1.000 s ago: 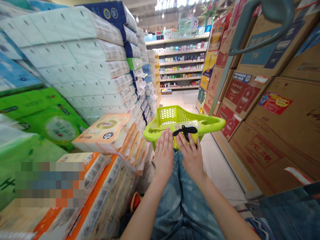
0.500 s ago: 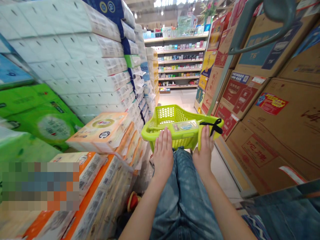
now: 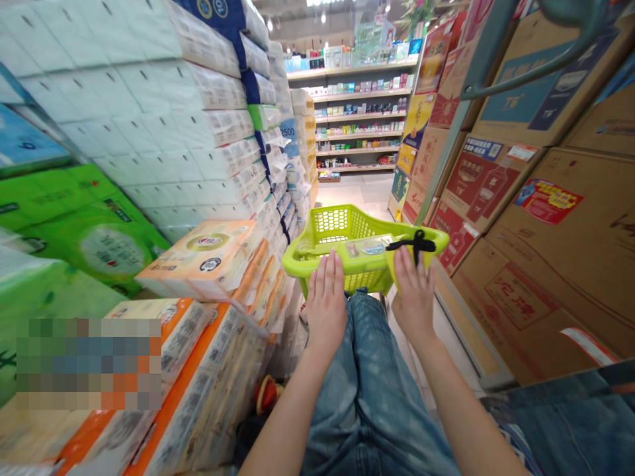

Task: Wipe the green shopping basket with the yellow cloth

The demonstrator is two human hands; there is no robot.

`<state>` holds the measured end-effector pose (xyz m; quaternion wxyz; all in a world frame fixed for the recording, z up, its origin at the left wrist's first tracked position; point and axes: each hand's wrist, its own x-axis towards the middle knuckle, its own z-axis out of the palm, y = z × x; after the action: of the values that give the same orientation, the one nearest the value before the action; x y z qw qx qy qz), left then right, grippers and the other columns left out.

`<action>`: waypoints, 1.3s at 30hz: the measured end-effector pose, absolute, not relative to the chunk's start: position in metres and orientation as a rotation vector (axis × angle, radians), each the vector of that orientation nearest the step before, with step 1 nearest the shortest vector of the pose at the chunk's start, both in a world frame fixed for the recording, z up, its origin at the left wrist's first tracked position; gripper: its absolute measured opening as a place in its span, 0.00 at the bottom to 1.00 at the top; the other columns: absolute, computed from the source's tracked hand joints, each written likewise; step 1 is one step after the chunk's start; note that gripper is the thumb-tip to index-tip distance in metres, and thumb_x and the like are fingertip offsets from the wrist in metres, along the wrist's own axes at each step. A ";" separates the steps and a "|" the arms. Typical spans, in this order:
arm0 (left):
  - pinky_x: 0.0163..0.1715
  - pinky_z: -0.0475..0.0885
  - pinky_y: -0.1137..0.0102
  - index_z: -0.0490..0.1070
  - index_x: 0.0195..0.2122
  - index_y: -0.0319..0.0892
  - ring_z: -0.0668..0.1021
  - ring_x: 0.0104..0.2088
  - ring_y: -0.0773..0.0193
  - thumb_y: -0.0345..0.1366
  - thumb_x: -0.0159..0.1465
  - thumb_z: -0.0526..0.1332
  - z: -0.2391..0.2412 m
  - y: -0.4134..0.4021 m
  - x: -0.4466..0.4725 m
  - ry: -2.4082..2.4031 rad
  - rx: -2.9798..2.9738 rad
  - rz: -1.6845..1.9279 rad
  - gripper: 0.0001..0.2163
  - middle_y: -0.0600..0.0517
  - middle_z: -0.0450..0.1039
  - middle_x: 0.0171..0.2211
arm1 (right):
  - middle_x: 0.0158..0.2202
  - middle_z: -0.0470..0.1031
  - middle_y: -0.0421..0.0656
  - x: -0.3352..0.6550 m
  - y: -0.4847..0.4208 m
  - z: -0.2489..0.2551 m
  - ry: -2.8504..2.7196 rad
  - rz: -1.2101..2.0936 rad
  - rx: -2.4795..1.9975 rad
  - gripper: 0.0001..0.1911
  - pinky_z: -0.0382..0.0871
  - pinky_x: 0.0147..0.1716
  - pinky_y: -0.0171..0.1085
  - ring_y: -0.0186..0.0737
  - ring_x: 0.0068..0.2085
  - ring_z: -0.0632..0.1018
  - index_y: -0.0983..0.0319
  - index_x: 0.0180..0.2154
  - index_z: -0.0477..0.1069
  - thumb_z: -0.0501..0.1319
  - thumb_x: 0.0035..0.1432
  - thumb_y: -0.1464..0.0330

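Note:
A lime-green plastic shopping basket [image 3: 322, 271] is in front of my knees, with its folded handle bearing a label near the front rim. My left hand [image 3: 327, 301] rests against the basket's near side, fingers stretched out and side by side, thumb hidden. My right hand [image 3: 414, 297] lies at the right near corner with its fingers extended over a yellow piece whose kind I cannot make out. Just above those fingertips, a black cord tied in a bow [image 3: 419, 243] sits at the rim. Both palms face away, so what they touch is hidden.
Stacked white tissue packs [image 3: 149, 132] and orange-edged packs [image 3: 198, 370] line the left side. Cardboard cartons [image 3: 536, 264] are piled on the right, with a grey curved handle [image 3: 526, 82] above. Goods fill shelves [image 3: 360, 119] at the aisle's far end.
My right hand has shifted slightly right, and its fingers are a little more spread below the black bow. The bow's loops have changed shape. My left hand stays against the basket.

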<state>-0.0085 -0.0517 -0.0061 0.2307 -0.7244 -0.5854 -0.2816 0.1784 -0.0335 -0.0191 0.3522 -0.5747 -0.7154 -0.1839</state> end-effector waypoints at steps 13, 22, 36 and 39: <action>0.67 0.56 0.55 0.42 0.70 0.33 0.54 0.70 0.55 0.26 0.66 0.49 -0.007 -0.051 -0.008 -1.622 -1.981 -0.805 0.31 0.41 0.51 0.69 | 0.72 0.47 0.44 0.107 -0.054 0.001 -1.788 -0.214 -1.486 0.46 0.44 0.65 0.66 0.51 0.72 0.42 0.58 0.71 0.34 0.46 0.53 0.81; 0.67 0.56 0.56 0.43 0.70 0.34 0.55 0.70 0.56 0.25 0.66 0.48 -0.007 -0.052 -0.009 -1.602 -1.998 -0.818 0.30 0.42 0.52 0.69 | 0.70 0.55 0.43 0.141 -0.051 -0.007 -2.036 -0.433 -1.398 0.43 0.40 0.67 0.63 0.47 0.72 0.46 0.57 0.70 0.40 0.48 0.55 0.81; 0.67 0.56 0.55 0.43 0.70 0.34 0.54 0.70 0.56 0.26 0.66 0.49 -0.006 -0.052 -0.009 -1.627 -2.004 -0.811 0.31 0.41 0.52 0.69 | 0.72 0.44 0.49 0.115 -0.049 -0.007 -1.695 -0.245 -1.534 0.47 0.49 0.63 0.67 0.54 0.72 0.40 0.60 0.71 0.29 0.46 0.53 0.81; 0.67 0.56 0.55 0.44 0.70 0.35 0.54 0.70 0.56 0.27 0.67 0.48 -0.005 -0.053 -0.012 -1.626 -2.015 -0.801 0.29 0.41 0.52 0.69 | 0.71 0.49 0.46 0.087 -0.059 -0.013 -1.875 -0.299 -1.429 0.43 0.47 0.65 0.65 0.51 0.72 0.41 0.59 0.71 0.32 0.46 0.58 0.79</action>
<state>-0.0120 -0.0531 -0.0050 0.2142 -0.7262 -0.5860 -0.2886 0.0872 -0.0587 -0.0127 0.3735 -0.5578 -0.7320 -0.1166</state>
